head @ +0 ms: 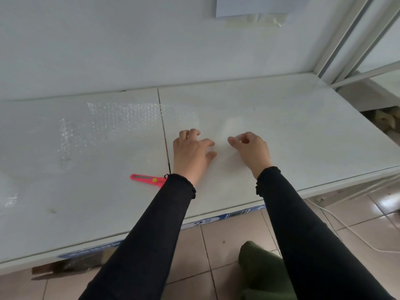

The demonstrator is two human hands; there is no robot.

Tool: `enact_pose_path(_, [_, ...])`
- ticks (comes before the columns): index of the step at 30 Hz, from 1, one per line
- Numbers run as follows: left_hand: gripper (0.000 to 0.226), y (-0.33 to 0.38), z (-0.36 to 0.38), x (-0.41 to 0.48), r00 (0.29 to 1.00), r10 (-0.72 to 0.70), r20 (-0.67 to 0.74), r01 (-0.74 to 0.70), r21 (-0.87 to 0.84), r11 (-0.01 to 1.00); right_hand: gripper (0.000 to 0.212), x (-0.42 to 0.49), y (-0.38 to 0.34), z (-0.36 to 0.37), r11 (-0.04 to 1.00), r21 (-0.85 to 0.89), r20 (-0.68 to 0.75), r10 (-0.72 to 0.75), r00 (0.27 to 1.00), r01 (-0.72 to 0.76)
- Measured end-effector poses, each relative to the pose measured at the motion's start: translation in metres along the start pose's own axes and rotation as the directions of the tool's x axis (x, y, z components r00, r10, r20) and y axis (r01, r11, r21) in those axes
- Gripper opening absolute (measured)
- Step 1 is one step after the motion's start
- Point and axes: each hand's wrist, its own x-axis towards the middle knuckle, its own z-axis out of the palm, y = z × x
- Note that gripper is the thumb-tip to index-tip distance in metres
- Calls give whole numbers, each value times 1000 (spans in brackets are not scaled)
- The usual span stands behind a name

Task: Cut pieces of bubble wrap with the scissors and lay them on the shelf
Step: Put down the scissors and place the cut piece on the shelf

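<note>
White shelf [281, 118] of two panels joined at a dark seam, filling most of the view. On the left panel and across the seam, clear bubble wrap [121, 118] laid flat, further back than the hands. Black sleeves [151, 224] reaching in from below. Left hand [190, 152] just right of the seam, fingers spread and bent, tips down on the shelf, gripping nothing visible. Right hand [252, 148] near it but apart, fingers curled inward; cannot tell whether pinching a faint clear sheet there. Pink scissors [147, 178] lying on the shelf, blades together, handles hidden behind the left arm.
</note>
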Motion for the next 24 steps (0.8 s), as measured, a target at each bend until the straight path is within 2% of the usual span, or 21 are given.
enact_pose_path(2, [35,1,5,-1,1000,-3,12,3,-8,1000,17,1,-3,2,989,143,-7,-45,999,45])
enact_pose_path(4, [39,1,3,-1,1000,2,8,-2,-52,999,15,0,-8,-2,956,272,-7,-111,994,108])
enact_pose_path(5, [43,2,-1,-1,1000,2,2,-2,-114,993,14,-3,-14,-6,932,331,-10,-154,988,148])
enact_pose_path(7, [56,5,-15,-1,999,-51,-7,45,-366,930,10,-10,-28,-18,852,470,12,-269,963,232])
enact_pose_path(8, [63,7,-26,-2,993,-121,8,107,-529,842,7,-15,-35,-24,801,536,30,-333,942,266])
enact_pose_path(9, [71,9,-38,-3,978,-201,51,181,-688,703,7,-19,-42,-31,758,585,46,-386,921,288])
enact_pose_path(11, [85,9,-60,-7,929,-305,209,312,-886,343,10,-30,-54,-44,700,652,101,-462,881,292])
enact_pose_path(13, [96,-1,-76,-11,879,-260,400,415,-910,2,12,-40,-62,-53,650,724,190,-510,839,232])
enact_pose_path(14, [97,-8,-83,-12,859,-186,477,451,-877,-167,12,-44,-64,-56,637,747,236,-522,820,191])
enact_pose_path(15, [90,-13,-89,-15,847,-100,523,474,-826,-305,12,-47,-66,-57,640,753,279,-524,805,155])
enact_pose_path(16, [78,-16,-95,-18,840,-32,542,489,-780,-391,12,-49,-65,-58,655,744,317,-520,793,132])
enact_pose_path(18, [62,-17,-102,-25,842,18,540,497,-762,-415,11,-53,-63,-56,700,706,383,-505,773,108])
enact_pose_path(21, [45,-23,-107,-32,874,-50,484,446,-838,-314,24,-60,-59,-51,748,657,426,-473,771,96])
enact_pose_path(24, [43,-35,-113,-35,890,-136,435,376,-869,-321,46,-64,-59,-51,704,709,433,-482,762,43])
